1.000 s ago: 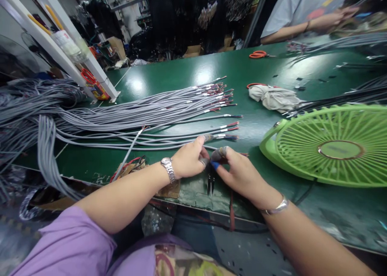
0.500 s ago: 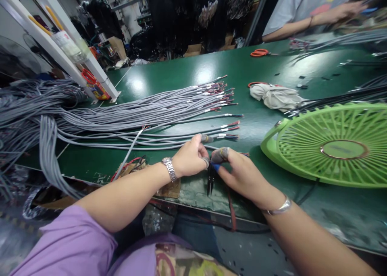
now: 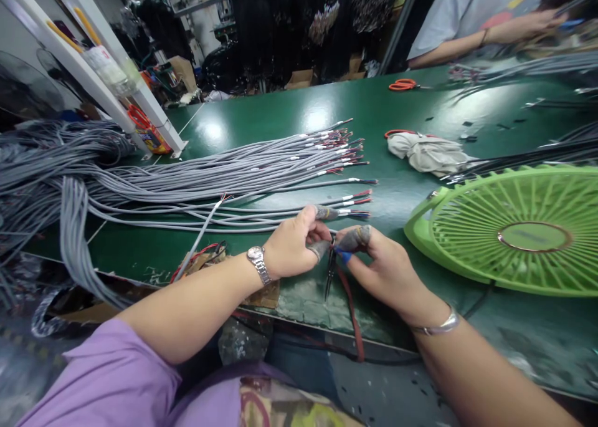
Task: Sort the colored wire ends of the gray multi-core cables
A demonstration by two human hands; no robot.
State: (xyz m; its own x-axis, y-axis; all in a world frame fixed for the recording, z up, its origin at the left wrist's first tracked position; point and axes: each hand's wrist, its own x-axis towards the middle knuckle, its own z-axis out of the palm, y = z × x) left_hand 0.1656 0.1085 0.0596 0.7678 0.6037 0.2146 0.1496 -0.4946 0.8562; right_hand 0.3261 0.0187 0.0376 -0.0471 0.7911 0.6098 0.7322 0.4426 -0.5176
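Observation:
My left hand (image 3: 290, 247) is closed, its taped fingertips pinching the stripped end of a grey cable (image 3: 261, 218) near the table's front edge. My right hand (image 3: 377, 266) is closed too. Its taped thumb and finger pinch the head of a small dark plier-like tool (image 3: 329, 272), which hangs down between the two hands. A reddish strip (image 3: 351, 318) runs down from under the right hand, and I cannot tell whether it belongs to the tool. Several more grey cables (image 3: 243, 168) with red and black stripped ends fan out just beyond my hands.
The green table (image 3: 299, 112) also holds a lime-green fan grille (image 3: 523, 227) at the right and a crumpled cloth (image 3: 427, 153). Orange scissors (image 3: 402, 85) lie further back. A heap of grey cable (image 3: 51, 159) fills the left. Another person's arm (image 3: 471, 43) reaches in at the far right.
My right hand has shifted slightly right and up. The tool between my hands has tilted. The left hand has barely moved.

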